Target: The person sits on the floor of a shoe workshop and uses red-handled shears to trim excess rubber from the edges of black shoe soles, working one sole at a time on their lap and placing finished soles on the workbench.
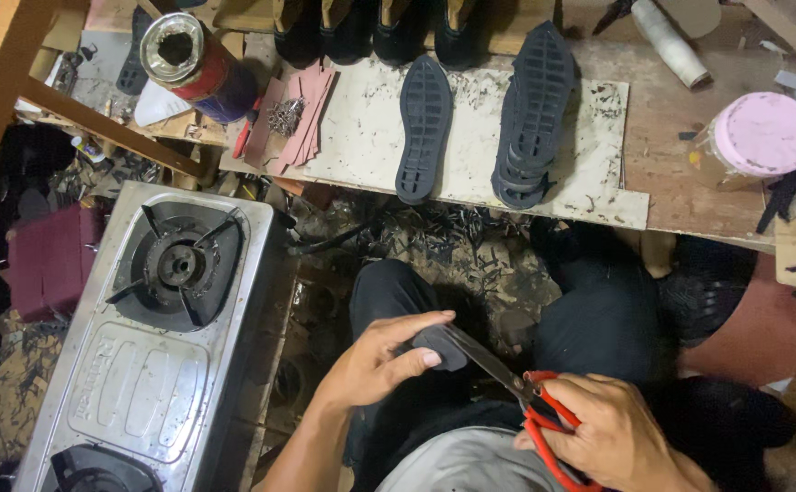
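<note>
Currently left hand [375,360] pinches sole piece [436,346] between scissors [516,392] blades.

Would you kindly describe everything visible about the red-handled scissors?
The scissors have red loop handles and long, dark metal blades. The right hand grips the handles low in the view; the blades angle up-left, closing on a dark, flat rubbery piece pinched by the left hand, above the person's lap.
</note>
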